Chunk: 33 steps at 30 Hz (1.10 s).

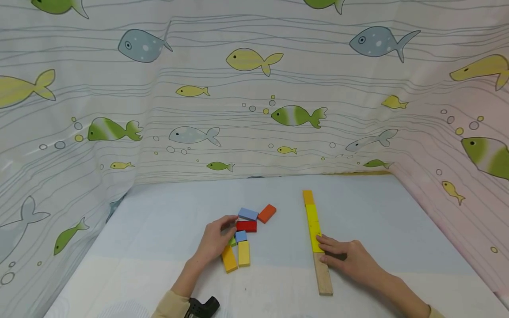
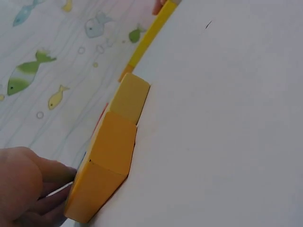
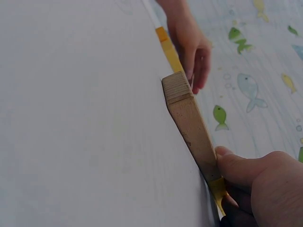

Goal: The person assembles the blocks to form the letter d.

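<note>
My left hand (image 1: 216, 236) is at the left side of a loose group of blocks, its fingertips by the left end of a red block (image 1: 246, 226). A small green block (image 1: 232, 241) is partly hidden by that hand. An orange block (image 2: 113, 146) lies just beside the fingers in the left wrist view. My right hand (image 1: 351, 258) rests against the right side of a straight row of blocks. Its fingertips touch a yellow block (image 1: 315, 238), and its thumb (image 3: 225, 158) lies along the plain wooden block (image 3: 191, 130) at the row's near end.
Near the left hand lie a blue block (image 1: 248, 214), an orange-red block (image 1: 267, 213), a small blue block (image 1: 241, 236) and a pale yellow block (image 1: 244, 254). An orange block (image 1: 308, 197) tops the row's far end. A fish-patterned curtain (image 1: 246, 115) borders the table (image 1: 278, 282).
</note>
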Tool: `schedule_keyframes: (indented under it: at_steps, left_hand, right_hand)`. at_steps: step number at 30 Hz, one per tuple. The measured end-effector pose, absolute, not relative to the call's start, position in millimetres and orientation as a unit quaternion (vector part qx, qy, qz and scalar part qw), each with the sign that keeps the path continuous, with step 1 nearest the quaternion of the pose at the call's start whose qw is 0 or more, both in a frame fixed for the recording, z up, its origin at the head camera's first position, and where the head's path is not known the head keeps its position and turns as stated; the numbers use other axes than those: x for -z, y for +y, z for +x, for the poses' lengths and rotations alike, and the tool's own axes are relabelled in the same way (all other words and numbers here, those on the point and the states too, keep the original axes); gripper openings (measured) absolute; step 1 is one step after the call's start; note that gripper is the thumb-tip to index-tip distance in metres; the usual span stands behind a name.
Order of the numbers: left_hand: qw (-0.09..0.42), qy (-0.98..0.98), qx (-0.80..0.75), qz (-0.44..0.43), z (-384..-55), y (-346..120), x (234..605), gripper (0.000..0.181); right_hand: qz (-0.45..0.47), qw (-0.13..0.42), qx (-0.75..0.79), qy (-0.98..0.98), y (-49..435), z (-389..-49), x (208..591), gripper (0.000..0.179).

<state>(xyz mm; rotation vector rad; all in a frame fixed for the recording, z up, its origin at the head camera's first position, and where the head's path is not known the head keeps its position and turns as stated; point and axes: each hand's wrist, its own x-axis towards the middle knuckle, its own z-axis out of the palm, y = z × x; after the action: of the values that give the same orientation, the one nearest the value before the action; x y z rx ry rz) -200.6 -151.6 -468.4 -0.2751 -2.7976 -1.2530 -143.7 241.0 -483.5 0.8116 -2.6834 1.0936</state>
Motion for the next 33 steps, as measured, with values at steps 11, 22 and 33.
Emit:
schedule_keyframes:
  at_steps: [11,22,33]
  left_hand:
    - [0.016,-0.899,0.425,-0.106,-199.8,-150.3,466.5,0.036]
    - [0.025,-0.901,0.422,-0.099,-199.2,-148.2,469.0,0.037]
    - [0.041,-0.902,0.421,-0.084,-199.9,-149.6,470.3,0.039]
  right_hand:
    - [0.259,0.057,-0.355,-0.897,242.0,-143.9,483.9,0.047]
    - [0.252,0.058,-0.362,-0.896,242.2,-144.2,486.1,0.047]
    - [0.249,0.052,-0.356,-0.899,242.1,-144.4,487.2,0.048]
